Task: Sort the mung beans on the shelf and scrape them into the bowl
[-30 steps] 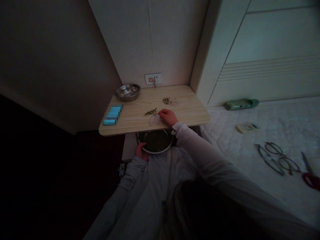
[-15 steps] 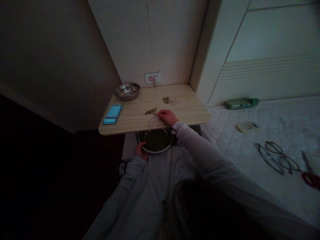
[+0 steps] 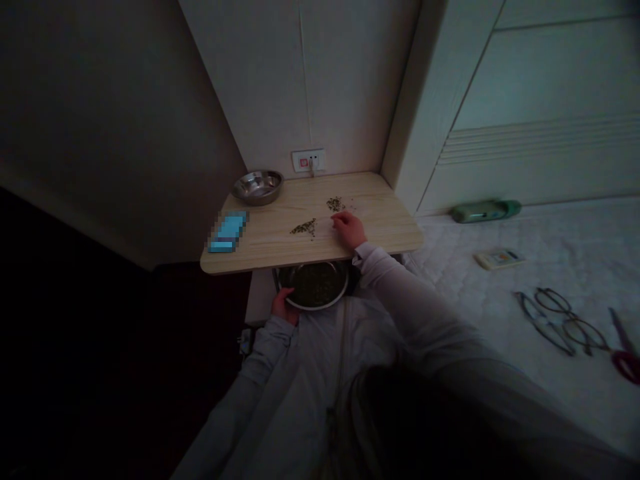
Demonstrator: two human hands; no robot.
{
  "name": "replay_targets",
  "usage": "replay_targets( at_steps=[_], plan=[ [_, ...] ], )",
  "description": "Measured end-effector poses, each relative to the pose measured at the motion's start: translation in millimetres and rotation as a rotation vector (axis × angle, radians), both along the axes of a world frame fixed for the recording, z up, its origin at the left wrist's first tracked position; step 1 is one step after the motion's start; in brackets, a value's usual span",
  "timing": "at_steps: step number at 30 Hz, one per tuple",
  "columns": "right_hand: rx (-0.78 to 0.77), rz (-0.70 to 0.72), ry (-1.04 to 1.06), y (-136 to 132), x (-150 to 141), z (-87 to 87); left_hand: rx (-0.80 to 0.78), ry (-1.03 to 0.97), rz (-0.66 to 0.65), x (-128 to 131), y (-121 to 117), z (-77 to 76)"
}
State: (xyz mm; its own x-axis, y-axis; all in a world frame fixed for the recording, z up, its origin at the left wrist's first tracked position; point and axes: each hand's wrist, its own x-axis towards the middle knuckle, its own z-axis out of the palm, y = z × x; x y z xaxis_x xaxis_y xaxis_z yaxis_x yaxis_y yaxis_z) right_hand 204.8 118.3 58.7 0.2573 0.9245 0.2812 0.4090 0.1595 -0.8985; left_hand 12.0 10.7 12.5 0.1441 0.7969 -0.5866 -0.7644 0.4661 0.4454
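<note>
My left hand (image 3: 285,307) is closed on the left rim of a metal bowl (image 3: 320,307), its thumb over the edge. Dark green grains (image 3: 316,283) fill the bowl, which sits at my lap, partly under the front edge of the wooden tabletop (image 3: 260,257). My right hand (image 3: 351,231) rests low over the tabletop with its fingers pinched. A thin pale piece (image 3: 325,224) shows faintly at the fingertips. Left of this hand lies a small pile of green grains (image 3: 304,227); beyond it is a second pile (image 3: 335,204).
A shiny steel bowl (image 3: 258,188) stands at the back left, with a phone (image 3: 229,231) in front. A wall socket (image 3: 309,161) is behind. On the white bedding (image 3: 450,280) lie a green bottle (image 3: 485,211), a remote control (image 3: 499,259), glasses (image 3: 567,317) and scissors (image 3: 625,353).
My right hand has moved right and slightly back with the thin pale piece, away from the table's front edge. My left hand stays on the bowl.
</note>
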Motion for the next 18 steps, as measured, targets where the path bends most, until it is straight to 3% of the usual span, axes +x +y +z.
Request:
replay_targets(
  at_steps=[5, 18],
  plan=[
    [0.0, -0.161, -0.036, 0.3, 10.7, 0.7, -0.001, 0.005, -0.009, -1.1, 0.7, -1.1],
    [-0.039, -0.055, -0.19, -5.3, 4.3, 4.2, -0.019, -0.021, -0.017, 0.3, 0.4, 1.6]
  ],
)
